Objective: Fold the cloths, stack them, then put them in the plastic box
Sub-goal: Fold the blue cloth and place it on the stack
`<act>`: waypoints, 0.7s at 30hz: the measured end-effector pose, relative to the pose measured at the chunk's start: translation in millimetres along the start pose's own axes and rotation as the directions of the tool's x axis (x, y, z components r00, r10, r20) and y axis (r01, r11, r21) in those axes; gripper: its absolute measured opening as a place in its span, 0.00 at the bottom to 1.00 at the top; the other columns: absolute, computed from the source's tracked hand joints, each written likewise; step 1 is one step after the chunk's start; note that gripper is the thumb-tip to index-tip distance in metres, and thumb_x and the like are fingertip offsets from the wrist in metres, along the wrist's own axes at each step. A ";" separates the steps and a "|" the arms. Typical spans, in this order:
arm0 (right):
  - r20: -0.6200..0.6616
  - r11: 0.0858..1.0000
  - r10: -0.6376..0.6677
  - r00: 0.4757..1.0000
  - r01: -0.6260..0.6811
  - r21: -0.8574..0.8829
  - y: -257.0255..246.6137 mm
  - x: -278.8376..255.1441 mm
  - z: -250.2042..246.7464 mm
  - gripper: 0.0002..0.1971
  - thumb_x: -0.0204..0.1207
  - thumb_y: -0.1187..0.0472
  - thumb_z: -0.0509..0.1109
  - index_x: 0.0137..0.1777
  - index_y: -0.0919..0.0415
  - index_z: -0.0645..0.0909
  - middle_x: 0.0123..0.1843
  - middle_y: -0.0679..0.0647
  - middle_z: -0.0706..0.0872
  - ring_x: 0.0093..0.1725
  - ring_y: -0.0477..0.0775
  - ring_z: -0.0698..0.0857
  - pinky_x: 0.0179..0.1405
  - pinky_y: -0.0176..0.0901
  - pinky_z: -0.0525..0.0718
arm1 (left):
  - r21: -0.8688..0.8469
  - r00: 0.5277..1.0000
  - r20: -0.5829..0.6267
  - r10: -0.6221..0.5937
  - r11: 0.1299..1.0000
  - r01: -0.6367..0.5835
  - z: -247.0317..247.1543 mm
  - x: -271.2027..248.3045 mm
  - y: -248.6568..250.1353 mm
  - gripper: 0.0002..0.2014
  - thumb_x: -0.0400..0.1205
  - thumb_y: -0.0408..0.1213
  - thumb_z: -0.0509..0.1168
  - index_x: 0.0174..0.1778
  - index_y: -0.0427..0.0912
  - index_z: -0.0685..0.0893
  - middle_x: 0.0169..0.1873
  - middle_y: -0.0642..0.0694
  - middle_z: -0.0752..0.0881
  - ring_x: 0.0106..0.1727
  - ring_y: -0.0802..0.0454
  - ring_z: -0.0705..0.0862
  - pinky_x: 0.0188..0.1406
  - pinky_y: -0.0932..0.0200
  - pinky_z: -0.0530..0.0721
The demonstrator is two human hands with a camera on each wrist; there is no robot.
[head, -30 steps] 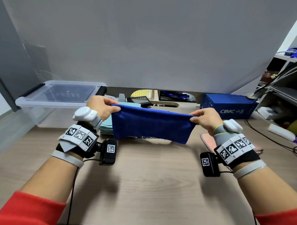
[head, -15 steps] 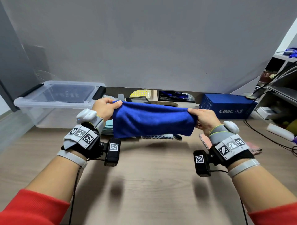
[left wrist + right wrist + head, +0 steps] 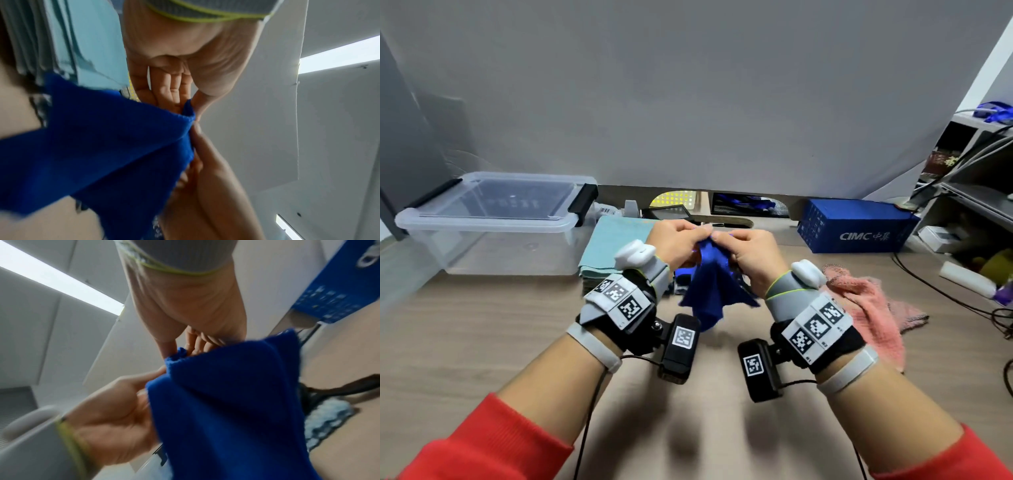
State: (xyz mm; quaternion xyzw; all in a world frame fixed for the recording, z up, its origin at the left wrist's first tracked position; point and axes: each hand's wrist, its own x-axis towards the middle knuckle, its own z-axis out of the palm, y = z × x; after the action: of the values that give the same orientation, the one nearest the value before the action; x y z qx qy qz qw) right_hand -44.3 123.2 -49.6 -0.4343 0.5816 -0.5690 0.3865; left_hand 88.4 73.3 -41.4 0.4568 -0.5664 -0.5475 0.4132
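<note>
A blue cloth (image 3: 709, 291) hangs above the table's middle, its top corners brought together. My left hand (image 3: 688, 240) and right hand (image 3: 726, 241) meet there, and each pinches the cloth's top edge. In the left wrist view the left hand (image 3: 189, 104) nips a corner of the blue cloth (image 3: 102, 146), with the right hand (image 3: 205, 162) just below it. In the right wrist view the right hand (image 3: 179, 347) pinches the blue cloth (image 3: 226, 402) beside the left hand (image 3: 123, 410). A stack of folded teal cloths (image 3: 613, 246) lies behind the left hand. The clear plastic box (image 3: 493, 222) stands at the far left.
A crumpled pink cloth (image 3: 866, 305) lies right of my right wrist. A blue-and-white patterned cloth (image 3: 329, 415) lies on the table under the blue one. A blue carton (image 3: 856, 226) stands at the back right, with cables (image 3: 945, 294) and shelves beyond. Bare wood lies near me.
My hands, which held the blue cloth stretched wide between them, have come together at the centre. The cloth now hangs doubled below them.
</note>
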 end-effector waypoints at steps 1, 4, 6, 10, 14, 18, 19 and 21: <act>-0.002 0.999 -0.012 1.000 0.012 0.030 -0.4 0.2 2.5 0.07 0.77 0.64 0.75 0.39 0.65 0.87 0.34 0.59 0.87 0.32 0.51 0.81 0.33 0.41 0.80 | -0.010 1.000 0.004 0.011 1.000 -0.011 3.4 -1.9 2.1 0.12 0.78 0.41 0.74 0.30 0.44 0.81 0.28 0.44 0.84 0.17 0.54 0.78 0.24 0.64 0.78; -0.018 0.994 -0.003 1.000 0.005 0.107 0.9 1.1 -2.1 0.05 0.76 0.65 0.75 0.45 0.68 0.89 0.42 0.63 0.90 0.38 0.54 0.86 0.38 0.42 0.85 | -0.063 0.999 0.035 0.006 0.998 -0.004 5.0 -7.6 7.0 0.10 0.80 0.39 0.71 0.34 0.41 0.83 0.34 0.39 0.85 0.18 0.55 0.82 0.20 0.66 0.79; -0.035 0.994 0.011 0.999 -0.008 0.108 3.4 0.8 -5.9 0.09 0.76 0.63 0.75 0.50 0.70 0.89 0.44 0.64 0.91 0.38 0.54 0.85 0.33 0.41 0.83 | -0.067 0.999 0.055 0.003 0.998 0.001 3.7 -10.2 6.5 0.09 0.80 0.36 0.71 0.35 0.40 0.84 0.36 0.38 0.86 0.20 0.55 0.84 0.20 0.68 0.79; -0.064 0.992 0.012 0.998 -0.003 0.127 8.1 1.8 -4.4 0.06 0.75 0.62 0.77 0.47 0.65 0.91 0.49 0.68 0.91 0.42 0.56 0.85 0.43 0.48 0.83 | -0.023 0.999 0.044 0.029 0.999 -0.028 6.5 -10.1 1.9 0.08 0.79 0.38 0.73 0.35 0.42 0.88 0.36 0.40 0.88 0.25 0.51 0.86 0.24 0.66 0.82; -0.076 0.998 -0.053 0.996 0.056 0.032 9.9 2.5 -5.8 0.14 0.73 0.48 0.76 0.40 0.61 0.92 0.41 0.61 0.91 0.39 0.51 0.81 0.42 0.49 0.78 | -0.047 0.997 0.082 -0.006 0.999 0.009 9.3 -10.5 4.5 0.12 0.83 0.43 0.68 0.44 0.38 0.90 0.41 0.41 0.91 0.29 0.51 0.90 0.30 0.64 0.86; -0.001 0.984 -0.149 0.989 0.148 -0.096 7.5 0.5 -7.5 0.14 0.66 0.49 0.78 0.44 0.60 0.90 0.43 0.58 0.92 0.41 0.50 0.85 0.49 0.56 0.85 | -0.028 0.981 0.170 -0.093 0.995 0.099 11.5 -10.5 11.5 0.23 0.86 0.54 0.56 0.49 0.40 0.89 0.45 0.43 0.92 0.44 0.43 0.92 0.45 0.58 0.85; 0.001 0.973 -0.179 0.984 0.178 -0.149 8.0 1.9 -8.4 0.10 0.66 0.53 0.77 0.44 0.57 0.89 0.42 0.57 0.92 0.41 0.50 0.85 0.50 0.57 0.86 | -0.012 0.978 0.188 -0.094 0.995 0.098 11.5 -9.6 12.7 0.24 0.87 0.55 0.55 0.47 0.42 0.89 0.44 0.43 0.92 0.44 0.45 0.92 0.44 0.58 0.83; 0.009 0.959 -0.210 0.978 0.208 -0.192 8.4 5.1 -12.1 0.05 0.70 0.59 0.74 0.43 0.51 0.90 0.43 0.55 0.93 0.41 0.49 0.84 0.51 0.57 0.86 | 0.035 0.983 0.176 -0.060 0.998 0.055 8.9 -6.7 12.9 0.22 0.86 0.55 0.56 0.46 0.43 0.89 0.41 0.44 0.91 0.39 0.48 0.89 0.40 0.59 0.78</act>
State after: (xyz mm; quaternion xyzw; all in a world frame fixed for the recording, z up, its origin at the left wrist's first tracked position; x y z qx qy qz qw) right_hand -58.0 122.1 -57.1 -0.5252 0.5868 -0.5504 0.2774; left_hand 80.5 81.7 -28.9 0.4287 -0.5955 -0.5892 0.3384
